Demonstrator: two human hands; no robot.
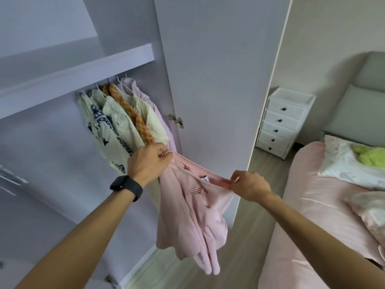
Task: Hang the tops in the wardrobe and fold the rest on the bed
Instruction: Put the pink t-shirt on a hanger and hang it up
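Note:
A pale pink top (187,215) hangs in front of the open wardrobe (62,84), its sleeves dangling toward the floor. My left hand (149,163) grips one shoulder of the top together with a white hanger hook (167,152). My right hand (250,185) pinches the other side of the neckline, stretching it out to the right. Behind my left hand, several tops (118,117) hang on the rail under the wardrobe shelf. The bed (308,215) with pink bedding is on the right.
The open wardrobe door (218,80) stands straight ahead with a metal hinge (177,120). A white chest of drawers (285,122) sits beyond it. White pillow (341,161) and a green garment (370,155) lie on the bed. Wooden floor (243,257) runs between wardrobe and bed.

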